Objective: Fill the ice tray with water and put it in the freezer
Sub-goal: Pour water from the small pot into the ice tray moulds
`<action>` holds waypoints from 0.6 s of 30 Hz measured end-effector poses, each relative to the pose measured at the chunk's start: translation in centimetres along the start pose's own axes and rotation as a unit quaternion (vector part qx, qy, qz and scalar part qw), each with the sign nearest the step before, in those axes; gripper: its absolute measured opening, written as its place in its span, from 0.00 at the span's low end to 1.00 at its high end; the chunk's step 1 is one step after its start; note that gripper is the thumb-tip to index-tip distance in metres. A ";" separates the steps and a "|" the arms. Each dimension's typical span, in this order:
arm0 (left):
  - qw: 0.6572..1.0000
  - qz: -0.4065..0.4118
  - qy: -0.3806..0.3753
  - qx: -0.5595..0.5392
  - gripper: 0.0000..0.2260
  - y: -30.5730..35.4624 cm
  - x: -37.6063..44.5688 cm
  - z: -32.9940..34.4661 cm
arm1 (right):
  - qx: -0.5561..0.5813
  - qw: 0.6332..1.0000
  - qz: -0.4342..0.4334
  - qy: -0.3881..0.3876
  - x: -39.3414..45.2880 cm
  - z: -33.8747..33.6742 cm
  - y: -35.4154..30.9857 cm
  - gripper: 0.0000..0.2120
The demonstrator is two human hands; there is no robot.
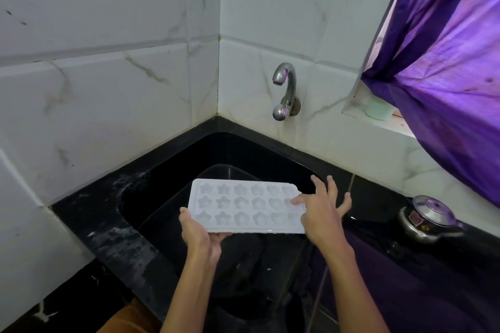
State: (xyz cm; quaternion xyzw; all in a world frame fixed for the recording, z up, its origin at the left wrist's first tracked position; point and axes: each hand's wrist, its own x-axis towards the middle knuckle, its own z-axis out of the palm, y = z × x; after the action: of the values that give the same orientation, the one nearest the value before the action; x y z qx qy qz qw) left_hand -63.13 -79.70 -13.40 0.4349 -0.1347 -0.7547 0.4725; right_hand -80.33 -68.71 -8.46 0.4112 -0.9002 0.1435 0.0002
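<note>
A white ice tray (243,205) with star-shaped cells is held level over the black sink (173,170). My left hand (200,235) grips its near left corner, thumb on top and fingers underneath. At the tray's right end is my right hand (322,211), its thumb lying on the tray's top and the other fingers spread out straight beyond the edge. A metal tap (284,89) sticks out of the tiled wall above the sink, and no water runs from it. The freezer is out of view.
A black counter (89,213) surrounds the sink, wet and streaked on the left. A steel pressure cooker (430,219) stands on the counter at the right. A purple curtain (443,62) hangs over the window ledge, where a pale green cup (378,108) sits.
</note>
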 end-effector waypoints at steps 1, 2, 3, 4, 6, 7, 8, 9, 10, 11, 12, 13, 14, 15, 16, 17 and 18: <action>1.000 -0.001 0.000 -0.003 0.23 0.0 0.0 0.0 | 0.003 1.000 0.000 0.002 -0.1 0.0 0.0 0.35; 1.000 -0.002 -0.003 -0.006 0.23 -0.1 0.0 0.0 | 0.004 1.000 0.000 0.000 -0.2 0.0 0.1 0.36; 1.000 -0.004 -0.006 -0.008 0.23 -0.1 0.0 0.0 | 0.005 1.000 -0.002 -0.003 -0.3 0.1 0.1 0.38; 1.000 -0.005 -0.010 -0.009 0.23 -0.2 -0.1 0.1 | 0.004 1.000 -0.003 -0.007 -0.4 0.1 0.1 0.39; 1.000 -0.003 -0.014 -0.007 0.23 -0.2 -0.1 0.1 | -0.002 1.000 -0.004 -0.018 -0.4 0.1 0.0 0.39; 1.000 -0.002 -0.014 -0.006 0.23 -0.3 0.0 0.1 | -0.003 1.000 -0.004 -0.022 -0.4 0.0 0.1 0.38; 1.000 -0.002 -0.013 -0.005 0.23 -0.3 0.0 0.1 | -0.003 1.000 -0.003 -0.024 -0.4 0.0 0.1 0.37; 1.000 -0.003 -0.012 -0.005 0.23 -0.3 -0.1 0.1 | -0.002 1.000 -0.002 -0.024 -0.4 0.0 0.2 0.36; 1.000 -0.006 -0.011 -0.005 0.23 -0.4 -0.1 0.1 | -0.004 1.000 0.001 -0.022 -0.3 0.0 0.3 0.36; 1.000 -0.008 -0.010 -0.006 0.23 -0.5 -0.1 0.2 | -0.006 1.000 0.005 -0.020 -0.3 0.0 0.4 0.37; 1.000 -0.009 -0.010 -0.008 0.23 -0.6 -0.2 0.2 | -0.009 1.000 0.008 -0.019 -0.3 0.1 0.4 0.38; 1.000 -0.010 -0.009 -0.009 0.23 -0.6 -0.2 0.3 | -0.013 1.000 0.008 -0.020 -0.3 0.1 0.4 0.39; 1.000 -0.009 -0.009 -0.010 0.23 -0.6 -0.2 0.3 | -0.016 1.000 0.005 -0.022 -0.3 0.2 0.3 0.40; 1.000 -0.006 -0.010 -0.010 0.23 -0.6 -0.1 0.2 | -0.017 1.000 0.002 -0.025 -0.3 0.3 0.3 0.40; 1.000 -0.002 -0.011 -0.009 0.23 -0.5 -0.1 0.2 | -0.017 0.999 -0.001 -0.028 -0.4 0.3 0.2 0.40; 1.000 0.000 -0.011 -0.008 0.23 -0.5 0.0 0.1 | -0.015 0.999 -0.003 -0.030 -0.4 0.3 0.2 0.40; 1.000 0.001 -0.011 -0.008 0.23 -0.4 0.0 0.0 | -0.012 0.999 -0.002 -0.032 -0.4 0.3 0.3 0.39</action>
State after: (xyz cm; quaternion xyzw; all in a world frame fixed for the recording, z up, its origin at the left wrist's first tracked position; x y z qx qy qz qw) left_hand -63.38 -79.52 -13.70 0.4225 -0.1347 -0.7600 0.4752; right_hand -80.20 -68.31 -8.90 0.4176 -0.9005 0.1192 -0.0227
